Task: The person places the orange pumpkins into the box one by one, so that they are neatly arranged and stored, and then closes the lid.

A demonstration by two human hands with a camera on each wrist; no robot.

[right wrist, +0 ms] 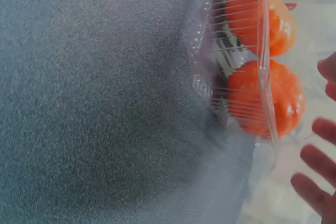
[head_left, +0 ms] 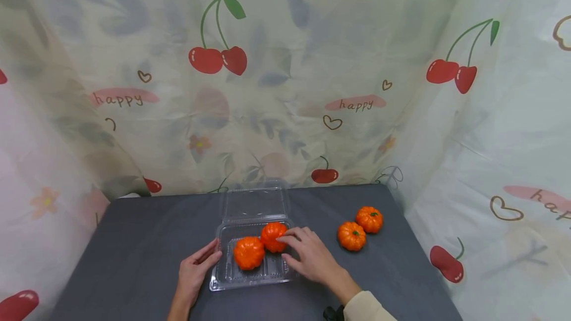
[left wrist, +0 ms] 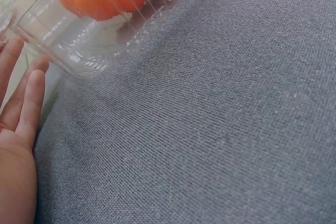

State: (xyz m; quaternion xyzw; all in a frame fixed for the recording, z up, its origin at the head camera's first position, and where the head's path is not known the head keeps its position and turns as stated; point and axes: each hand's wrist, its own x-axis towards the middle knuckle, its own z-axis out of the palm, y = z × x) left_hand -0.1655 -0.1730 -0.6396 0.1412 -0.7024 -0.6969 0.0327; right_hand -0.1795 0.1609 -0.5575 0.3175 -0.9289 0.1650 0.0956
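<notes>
A clear plastic clamshell box [head_left: 226,270] lies on the table with its lid [head_left: 254,204] folded back. Inside it are two small orange pumpkins, a left one [head_left: 249,253] and a right one [head_left: 271,237]. My left hand [head_left: 192,271] is at the box's left wall, fingers mostly straight; the left wrist view shows the fingertips [left wrist: 37,80] close to the clear wall. Over the box's right side, my right hand [head_left: 314,257] reaches toward the right pumpkin. In the right wrist view its fingers [right wrist: 317,161] are spread, with a gap between them and the pumpkin [right wrist: 286,98].
Two more orange pumpkins, a nearer one [head_left: 351,236] and a farther one [head_left: 369,219], sit together on the right of the dark grey table [head_left: 147,246]. Printed curtains [head_left: 276,88] enclose the back and sides. A small black object [head_left: 332,313] is by the right sleeve.
</notes>
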